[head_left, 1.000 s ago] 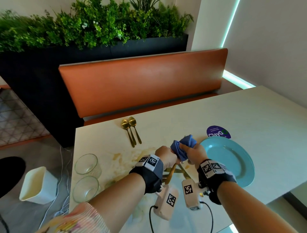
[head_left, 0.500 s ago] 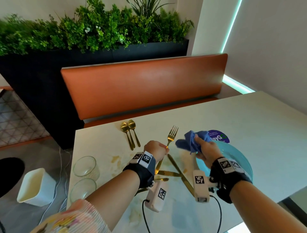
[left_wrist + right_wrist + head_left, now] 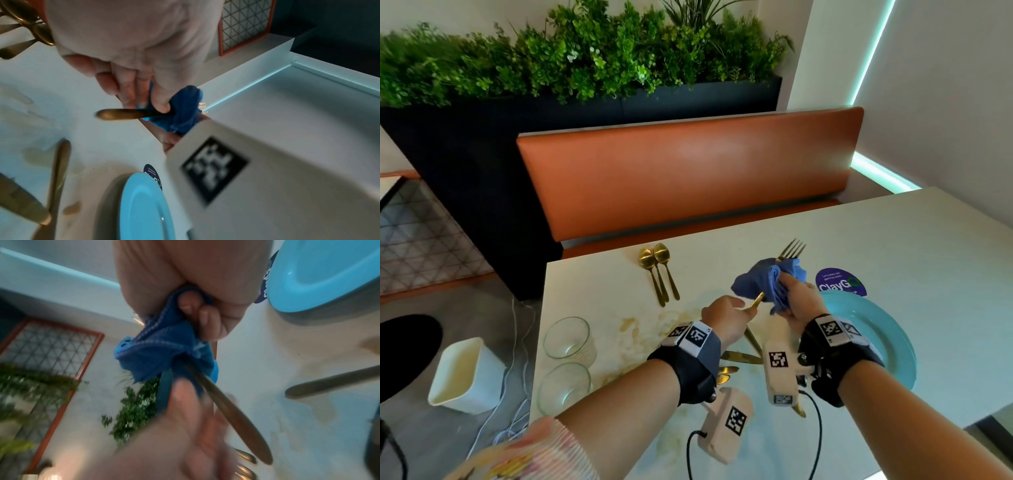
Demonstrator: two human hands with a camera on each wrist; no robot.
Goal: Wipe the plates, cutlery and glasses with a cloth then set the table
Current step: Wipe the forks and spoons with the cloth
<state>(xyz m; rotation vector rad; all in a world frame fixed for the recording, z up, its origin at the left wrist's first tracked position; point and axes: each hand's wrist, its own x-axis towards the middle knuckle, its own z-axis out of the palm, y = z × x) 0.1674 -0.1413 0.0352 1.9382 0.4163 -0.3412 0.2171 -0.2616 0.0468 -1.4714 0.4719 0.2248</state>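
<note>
My left hand (image 3: 726, 310) pinches the handle end of a gold fork (image 3: 791, 250), held above the table with its tines pointing away. My right hand (image 3: 796, 298) grips a blue cloth (image 3: 760, 281) wrapped round the fork's shaft. The left wrist view shows the fork handle (image 3: 123, 114) running into the cloth (image 3: 180, 112). The right wrist view shows the cloth (image 3: 164, 350) bunched round the fork shaft (image 3: 226, 405). A light blue plate (image 3: 876, 335) lies under my right wrist. Two gold spoons (image 3: 661, 270) lie at the far edge. Two glasses (image 3: 568, 337) stand on the left.
More gold cutlery (image 3: 739, 356) lies on the table below my wrists, partly hidden. A purple round sticker (image 3: 840, 282) sits beyond the plate. The pale tabletop (image 3: 928, 260) has yellowish stains (image 3: 633, 325). An orange bench (image 3: 688, 178) lies beyond; a white bin (image 3: 465, 375) stands on the floor at left.
A second ago both hands held the cloth bunched together. Then the left hand drew the fork out, tines showing. Now the right hand has slid the cloth back onto the fork's shaft below the tines.
</note>
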